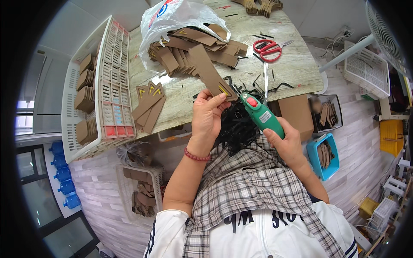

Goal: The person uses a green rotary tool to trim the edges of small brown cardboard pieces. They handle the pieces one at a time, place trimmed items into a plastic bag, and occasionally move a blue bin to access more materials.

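Note:
Between the thumb and fingers of my left hand (208, 112) is the near end of a brown strap piece (206, 66) with a yellow chevron on it. My right hand (287, 139) is wrapped round a green handheld power cutter (262, 114) with a red switch. The cutter's tip points at the strap's near edge; whether it touches cannot be made out. Black trimmings (236, 129) lie in a heap below, over the table edge and my checked apron (241, 172). To the left, several brown pieces (148, 107) with yellow chevrons lie fanned on the table.
A white plastic bag (172, 19) spills brown strips (180, 56) at the table's far side. Red-handled scissors (269, 50) lie to the right. A white crate (103, 86) with stacked pieces stands at the left. Beside the table are a blue bin (312, 150) and a fan (389, 36).

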`<state>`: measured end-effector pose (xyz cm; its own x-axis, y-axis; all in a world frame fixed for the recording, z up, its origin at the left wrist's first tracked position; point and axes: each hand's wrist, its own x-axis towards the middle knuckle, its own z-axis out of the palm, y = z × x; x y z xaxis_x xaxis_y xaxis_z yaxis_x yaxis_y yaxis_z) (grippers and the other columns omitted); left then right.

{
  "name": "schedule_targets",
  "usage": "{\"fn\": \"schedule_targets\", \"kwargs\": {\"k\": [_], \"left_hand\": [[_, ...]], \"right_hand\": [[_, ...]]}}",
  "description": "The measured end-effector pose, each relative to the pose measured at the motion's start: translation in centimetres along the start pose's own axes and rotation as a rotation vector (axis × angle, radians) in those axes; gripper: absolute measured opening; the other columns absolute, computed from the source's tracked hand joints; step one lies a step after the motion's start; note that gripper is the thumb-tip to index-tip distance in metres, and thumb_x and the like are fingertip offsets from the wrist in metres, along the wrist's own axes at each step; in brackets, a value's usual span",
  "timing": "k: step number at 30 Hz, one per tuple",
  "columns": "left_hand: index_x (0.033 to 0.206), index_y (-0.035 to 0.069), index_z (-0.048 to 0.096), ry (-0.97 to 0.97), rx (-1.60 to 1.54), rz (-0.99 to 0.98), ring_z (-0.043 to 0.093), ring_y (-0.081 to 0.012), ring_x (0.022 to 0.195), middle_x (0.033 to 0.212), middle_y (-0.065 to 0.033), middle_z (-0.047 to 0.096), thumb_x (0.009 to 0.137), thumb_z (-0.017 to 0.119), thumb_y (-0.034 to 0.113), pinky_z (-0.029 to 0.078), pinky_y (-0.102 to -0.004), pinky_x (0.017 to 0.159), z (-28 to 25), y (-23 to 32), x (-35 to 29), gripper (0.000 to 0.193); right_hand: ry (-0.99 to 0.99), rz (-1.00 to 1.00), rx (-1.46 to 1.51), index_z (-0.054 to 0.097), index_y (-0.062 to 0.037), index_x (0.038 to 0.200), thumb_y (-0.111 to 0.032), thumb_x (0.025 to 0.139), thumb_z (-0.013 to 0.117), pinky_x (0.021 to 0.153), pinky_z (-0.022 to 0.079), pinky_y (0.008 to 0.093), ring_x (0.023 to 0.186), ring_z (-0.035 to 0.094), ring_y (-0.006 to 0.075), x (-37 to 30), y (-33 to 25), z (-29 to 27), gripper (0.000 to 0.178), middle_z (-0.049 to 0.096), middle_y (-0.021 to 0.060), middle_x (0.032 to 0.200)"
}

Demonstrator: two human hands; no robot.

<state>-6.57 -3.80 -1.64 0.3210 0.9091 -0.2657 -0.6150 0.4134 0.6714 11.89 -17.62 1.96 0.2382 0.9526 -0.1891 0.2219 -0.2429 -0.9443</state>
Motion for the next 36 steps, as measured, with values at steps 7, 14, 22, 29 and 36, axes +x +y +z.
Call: {"fn": "schedule_targets", "kwargs": {"k": [7,14,22,29,36], "left_hand": [[0.098,0.001,0.052,0.006,0.013,0.148,0.065,-0.0169,0.08,0.092,-0.0089,0.064,0.083,0.064,-0.007,0.057,-0.0276,0.064,0.2,0.2,0.3,0.021],[0.097,0.001,0.055,-0.029,0.072,0.165,0.065,-0.0173,0.079,0.09,-0.0094,0.066,0.082,0.063,-0.007,0.055,-0.0289,0.065,0.0,-0.2,0.4,0.019],[0.094,0.001,0.055,-0.013,0.115,0.116,0.063,-0.0154,0.074,0.088,-0.0102,0.066,0.081,0.064,-0.008,0.052,-0.0269,0.061,0.2,-0.4,-0.1,0.018],[0.095,0.0,0.055,-0.01,0.122,0.082,0.062,-0.0135,0.073,0.088,-0.0092,0.066,0.08,0.065,-0.008,0.053,-0.0252,0.059,0.4,-0.4,-0.5,0.02],[0.096,-0.001,0.056,-0.034,0.116,0.089,0.062,-0.0125,0.073,0.089,-0.0091,0.066,0.08,0.066,-0.007,0.053,-0.0247,0.061,-0.3,-1.0,-0.6,0.02]], "right_hand": [[-0.017,0.006,-0.007,0.06,0.0013,0.111,-0.031,0.084,0.072,0.063,0.047,0.027,0.07,0.058,0.0104,-0.3,0.3,0.0,0.043,0.064,0.0069,0.077],[-0.035,0.021,0.025,0.061,0.001,0.11,-0.031,0.084,0.072,0.063,0.047,0.0265,0.07,0.058,0.0099,0.0,0.1,0.0,0.043,0.064,0.0066,0.077],[-0.041,-0.008,-0.009,0.061,0.0014,0.11,-0.032,0.084,0.072,0.063,0.047,0.0259,0.07,0.058,0.0099,0.5,-0.4,-0.1,0.044,0.064,0.0056,0.077],[-0.043,-0.011,0.012,0.061,0.0017,0.11,-0.031,0.084,0.072,0.063,0.046,0.0254,0.07,0.057,0.0094,0.5,-0.6,0.0,0.043,0.063,0.005,0.076],[-0.051,0.016,0.028,0.061,0.0018,0.11,-0.031,0.084,0.072,0.062,0.046,0.0252,0.07,0.056,0.0088,0.8,-0.7,0.3,0.043,0.063,0.0045,0.076]]}}
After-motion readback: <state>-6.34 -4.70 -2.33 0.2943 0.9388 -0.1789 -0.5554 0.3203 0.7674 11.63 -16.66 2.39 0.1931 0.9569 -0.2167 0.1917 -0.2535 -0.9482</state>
